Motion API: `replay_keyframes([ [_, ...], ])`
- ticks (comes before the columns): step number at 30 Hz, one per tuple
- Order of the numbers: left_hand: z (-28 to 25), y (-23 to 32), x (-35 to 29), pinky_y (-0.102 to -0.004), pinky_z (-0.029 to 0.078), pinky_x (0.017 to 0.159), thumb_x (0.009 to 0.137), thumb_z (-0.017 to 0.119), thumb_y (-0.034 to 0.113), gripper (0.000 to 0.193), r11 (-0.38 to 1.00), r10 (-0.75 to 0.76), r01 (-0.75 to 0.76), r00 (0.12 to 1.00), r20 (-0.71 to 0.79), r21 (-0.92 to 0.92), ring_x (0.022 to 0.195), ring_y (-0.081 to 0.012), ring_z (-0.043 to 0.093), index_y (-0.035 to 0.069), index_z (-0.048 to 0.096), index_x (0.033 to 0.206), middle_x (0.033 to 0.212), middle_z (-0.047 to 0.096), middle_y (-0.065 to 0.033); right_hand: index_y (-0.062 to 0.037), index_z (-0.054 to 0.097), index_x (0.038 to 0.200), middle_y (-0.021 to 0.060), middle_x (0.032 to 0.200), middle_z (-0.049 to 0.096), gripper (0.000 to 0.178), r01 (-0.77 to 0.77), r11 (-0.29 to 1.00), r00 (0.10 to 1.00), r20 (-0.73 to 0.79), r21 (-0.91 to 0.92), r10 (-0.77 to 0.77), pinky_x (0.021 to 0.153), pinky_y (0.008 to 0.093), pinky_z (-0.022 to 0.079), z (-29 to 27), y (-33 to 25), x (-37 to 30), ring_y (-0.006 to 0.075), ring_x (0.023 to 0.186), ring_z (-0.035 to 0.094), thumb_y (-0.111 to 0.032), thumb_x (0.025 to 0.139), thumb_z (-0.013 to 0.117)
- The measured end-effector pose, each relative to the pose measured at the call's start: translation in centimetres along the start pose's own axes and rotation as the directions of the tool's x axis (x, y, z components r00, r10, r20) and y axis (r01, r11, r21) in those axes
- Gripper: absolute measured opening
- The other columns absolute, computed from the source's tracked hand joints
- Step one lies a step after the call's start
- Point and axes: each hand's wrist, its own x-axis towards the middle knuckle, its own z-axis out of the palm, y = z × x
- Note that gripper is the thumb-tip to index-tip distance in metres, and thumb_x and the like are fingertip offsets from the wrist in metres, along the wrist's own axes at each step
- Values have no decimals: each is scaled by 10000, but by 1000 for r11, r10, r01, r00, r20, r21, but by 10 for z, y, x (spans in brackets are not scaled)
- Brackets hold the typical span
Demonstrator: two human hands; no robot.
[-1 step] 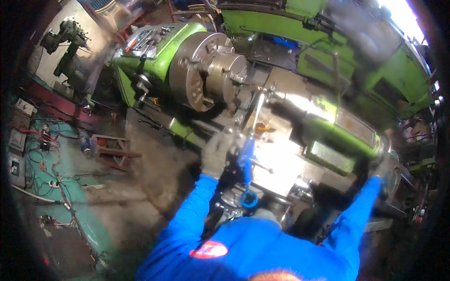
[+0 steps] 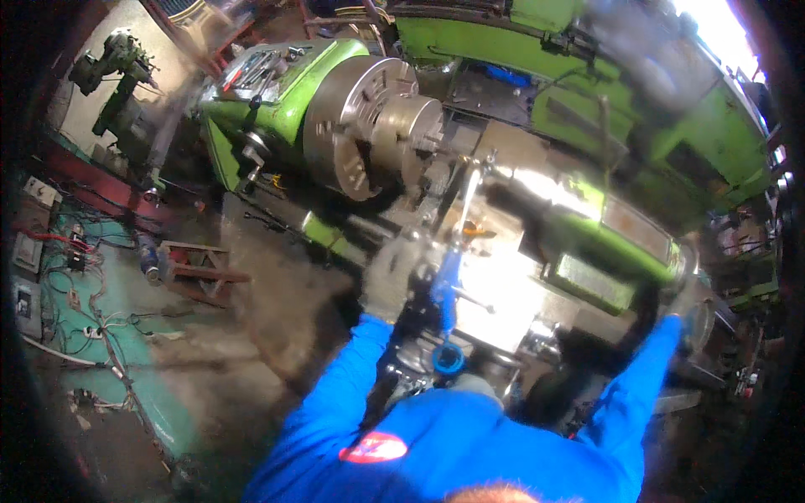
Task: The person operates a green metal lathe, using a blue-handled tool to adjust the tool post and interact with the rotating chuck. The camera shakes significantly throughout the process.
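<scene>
My left hand (image 2: 390,277), in a grey glove, rests on the front of a green lathe's carriage, left of a long tool (image 2: 444,289) with a blue handle and a ring at its near end. Its fingers are blurred. At the far right, my right hand (image 2: 688,298) is at the tailstock handwheel (image 2: 694,260); its fingers are smeared and partly hidden. The large round chuck (image 2: 335,142) carries a thick metal cylinder (image 2: 394,134). The green tailstock (image 2: 616,222) stands to the right, its shiny quill (image 2: 537,180) pointing towards the cylinder.
Hand tools (image 2: 260,71) lie on top of the green headstock. Levers (image 2: 251,151) stick out from its front. Cables (image 2: 92,310) run over the green floor at left, near a rusty metal frame (image 2: 201,272). Another green machine (image 2: 478,38) stands behind.
The view has shifted very slightly. Both hands stay in the same places on the lathe.
</scene>
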Motion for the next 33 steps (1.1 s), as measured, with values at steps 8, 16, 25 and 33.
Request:
replay_keyframes([
  [8, -6, -20, 8, -394, 483, 1100, 1029, 654, 171, 462, 987, 158, -160, 985, 67, 21, 1287, -298, 624, -39, 558, 1429, 1389, 654, -197, -100, 618, 1068, 63, 920, 593, 469, 17, 993, 995, -91, -117, -28, 657, 373, 505, -2, -21, -2, 198, 790, 575, -557, 972, 665],
  [16, 1, -37, 6, -379, 463, 1131, 972, 622, -1, 429, 963, 270, -269, 960, -68, 19, 1303, -283, 612, -20, 595, 1400, 1374, 662, -184, -93, 621, 1145, 71, 997, 603, 518, 24, 992, 995, -95, -127, -36, 702, 373, 521, 33, -34, -9, 201, 858, 587, -574, 959, 676],
  [25, -2, -24, 2, -377, 486, 1103, 990, 635, 40, 375, 972, 232, -233, 970, -77, -9, 1251, -278, 631, -22, 621, 1360, 1343, 673, -164, -86, 624, 1232, 80, 1083, 615, 586, 23, 996, 993, -113, -86, -33, 753, 372, 539, 24, -24, -16, 204, 934, 600, -592, 944, 688],
  [33, 1, -31, 3, -373, 513, 1071, 997, 676, 96, 386, 969, 246, -245, 967, -61, 16, 1248, -265, 631, -21, 621, 1361, 1343, 671, -165, -79, 626, 1309, 88, 1160, 625, 655, 49, 992, 991, -120, -118, -63, 798, 372, 556, -4, -1, -2, 208, 1002, 611, -609, 931, 699],
])
